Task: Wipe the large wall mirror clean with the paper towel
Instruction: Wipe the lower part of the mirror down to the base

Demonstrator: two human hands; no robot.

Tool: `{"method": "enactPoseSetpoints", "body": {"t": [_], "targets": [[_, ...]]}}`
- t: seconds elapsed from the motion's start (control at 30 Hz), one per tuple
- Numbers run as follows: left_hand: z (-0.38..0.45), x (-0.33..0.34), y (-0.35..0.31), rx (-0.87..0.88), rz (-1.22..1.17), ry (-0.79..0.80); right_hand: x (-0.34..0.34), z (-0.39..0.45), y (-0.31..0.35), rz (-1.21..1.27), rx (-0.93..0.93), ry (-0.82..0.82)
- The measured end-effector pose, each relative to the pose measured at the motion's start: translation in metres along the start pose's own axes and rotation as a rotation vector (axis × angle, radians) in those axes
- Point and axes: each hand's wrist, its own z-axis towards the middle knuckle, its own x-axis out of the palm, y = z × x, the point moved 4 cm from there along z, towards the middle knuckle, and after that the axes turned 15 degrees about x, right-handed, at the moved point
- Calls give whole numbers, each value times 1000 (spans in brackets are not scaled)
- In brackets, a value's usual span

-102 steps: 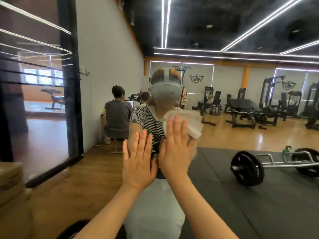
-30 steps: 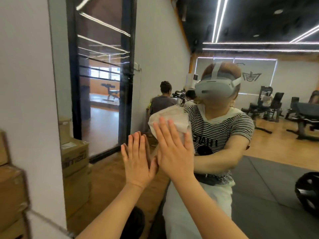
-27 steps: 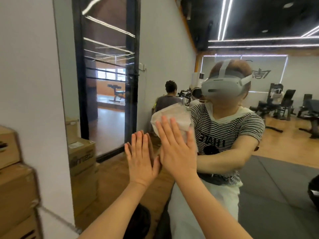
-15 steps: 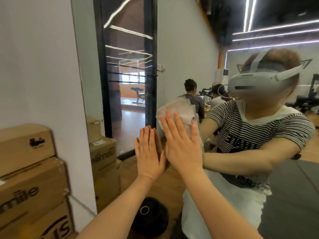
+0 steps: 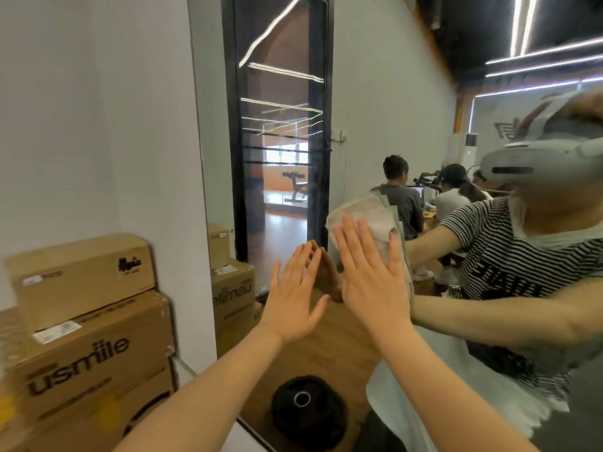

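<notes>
The person is reaching both forearms forward from the bottom of the view; the left hand (image 5: 295, 296) is resting flat on the glass with fingers straight and spread, holding nothing; just beside it, the right hand (image 5: 370, 278) is pressing the paper towel (image 5: 365, 210) flat against the wall mirror (image 5: 368, 93), fingers straight, the crumpled sheet showing above the fingertips; the mirror's left edge is lying close beyond the left hand, so unwiped glass probably stretches rightward and upward; stacked cardboard boxes (image 5: 88, 324) are standing against the wall left of the mirror.
</notes>
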Motion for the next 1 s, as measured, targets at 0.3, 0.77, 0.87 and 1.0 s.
{"method": "enactPoseSetpoints", "body": {"t": [0.3,0.77,0.87,1.0], "targets": [[-1,-17,4,52,38,134,-1,-1,-4,34,-31,7],[-11,-20,77,304,232,-78,3,-4,14,46,164,-120],[-18,-12,127,162,140,-104,10,2,32,82,337,-116],[-25,5,179,122,35,-112,19,17,65,78,561,-131]]}}
